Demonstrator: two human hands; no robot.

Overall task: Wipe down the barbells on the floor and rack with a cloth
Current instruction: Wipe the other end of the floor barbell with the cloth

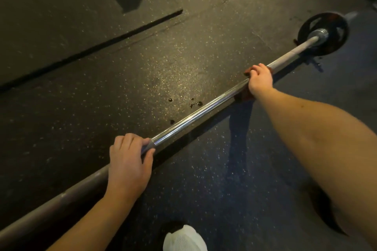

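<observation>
A long steel barbell (193,116) runs diagonally over the dark rubber floor, from the lower left up to a black weight plate (334,28) at the upper right. My left hand (128,163) grips the shaft near its middle, fingers curled over the top. Farther up the bar, my right hand (260,79) wraps a reddish-brown cloth (243,94) around the shaft. Most of the cloth is hidden under that hand; bits show at both sides of it.
A few dark wet drops (195,104) lie on the speckled floor (122,79) just behind the bar. A raised black platform edge (91,51) runs across the upper left. My white shoe (183,238) shows at the bottom edge.
</observation>
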